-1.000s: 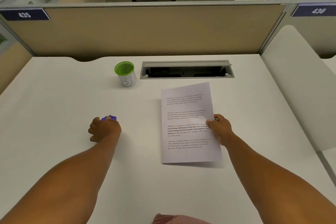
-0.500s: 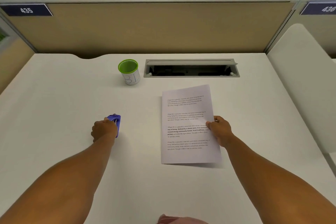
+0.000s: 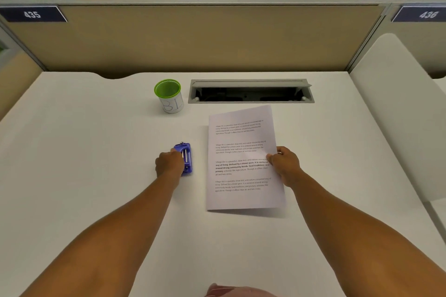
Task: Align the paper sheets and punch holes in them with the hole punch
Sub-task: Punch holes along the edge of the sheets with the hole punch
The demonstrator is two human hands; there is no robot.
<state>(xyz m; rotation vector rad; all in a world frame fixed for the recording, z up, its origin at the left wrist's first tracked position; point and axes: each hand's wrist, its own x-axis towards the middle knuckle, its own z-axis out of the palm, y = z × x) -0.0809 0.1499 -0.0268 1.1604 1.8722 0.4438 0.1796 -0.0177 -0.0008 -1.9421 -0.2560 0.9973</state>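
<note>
We see left hand [image 3: 169,163] curled grip round blue plastic hole punch [image 3: 185,158] on smooth white desk [image 3: 96,152]; right hand [image 3: 286,166] pinches right edge of thin printed paper sheets [image 3: 242,159], near edge lifted.

Two forearms bare from lower frame corners up to wrists; no sleeves in view. Left hand [image 3: 169,164] and right hand [image 3: 286,166] bare: no gloves, rings, watch or bands seen. Strip of pinkish-red garment [image 3: 237,291] showed at bottom centre edge, blurred.
</note>
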